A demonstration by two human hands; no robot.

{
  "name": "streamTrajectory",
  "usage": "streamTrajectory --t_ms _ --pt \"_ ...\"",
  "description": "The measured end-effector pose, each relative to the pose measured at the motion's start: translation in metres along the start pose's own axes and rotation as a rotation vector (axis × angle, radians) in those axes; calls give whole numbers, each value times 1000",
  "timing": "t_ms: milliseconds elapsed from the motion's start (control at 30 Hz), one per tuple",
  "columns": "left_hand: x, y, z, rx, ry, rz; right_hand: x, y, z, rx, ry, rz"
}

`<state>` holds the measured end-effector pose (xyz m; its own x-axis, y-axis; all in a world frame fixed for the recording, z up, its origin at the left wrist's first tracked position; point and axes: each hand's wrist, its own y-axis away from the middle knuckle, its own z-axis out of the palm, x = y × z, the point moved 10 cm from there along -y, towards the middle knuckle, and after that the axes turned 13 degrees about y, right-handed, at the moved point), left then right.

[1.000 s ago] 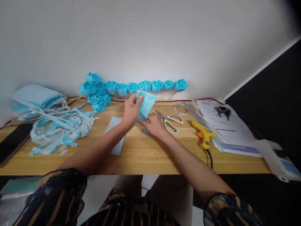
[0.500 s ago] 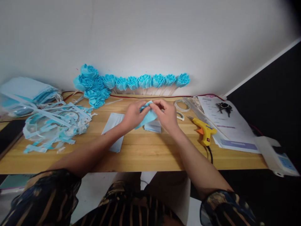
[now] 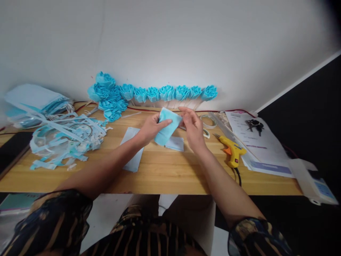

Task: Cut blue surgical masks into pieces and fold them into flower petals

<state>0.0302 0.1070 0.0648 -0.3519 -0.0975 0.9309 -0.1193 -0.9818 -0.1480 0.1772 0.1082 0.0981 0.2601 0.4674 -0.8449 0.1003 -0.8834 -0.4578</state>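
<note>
Blue cloth (image 3: 168, 128), soft, four-sided: pinched between left hand's (image 3: 152, 128) thumb and fingers; right hand's (image 3: 194, 128) fingers loosely bent at its corner, grip unclear. Beyond the fingertips, ruffled flowers (image 3: 167, 93); beneath, wood-grained table (image 3: 165, 174); behind, plain pale wall (image 3: 165, 42).

the blue fabric piece (image 3: 168, 127), bunched between both hands a moment ago, is now spread open in the left hand (image 3: 152, 128); the right hand (image 3: 195, 131), earlier at its lower edge, has moved to its right corner.
</note>
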Motion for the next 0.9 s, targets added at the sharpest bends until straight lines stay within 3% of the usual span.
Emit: streamTrajectory --t_ms 67,167,267,433,533,700,833,900 --pt "5 0 -14 142 53 89 13 1 16 -106 -95 117" --pt "8 3 -21 222 51 161 20 9 37 -236 -53 176" --pt "4 7 -17 214 44 172 20 12 38 -194 -3 174" --pt "0 8 -17 220 126 177 27 8 18 -17 -144 240" --pt "4 7 -25 266 158 226 27 7 25 -122 -191 273" --pt "6 6 -27 269 139 240 20 20 54 -379 134 200" --pt "11 3 -31 274 177 224 17 32 71 -449 347 129" --pt "18 0 -35 276 185 244 8 37 78 -483 405 15"
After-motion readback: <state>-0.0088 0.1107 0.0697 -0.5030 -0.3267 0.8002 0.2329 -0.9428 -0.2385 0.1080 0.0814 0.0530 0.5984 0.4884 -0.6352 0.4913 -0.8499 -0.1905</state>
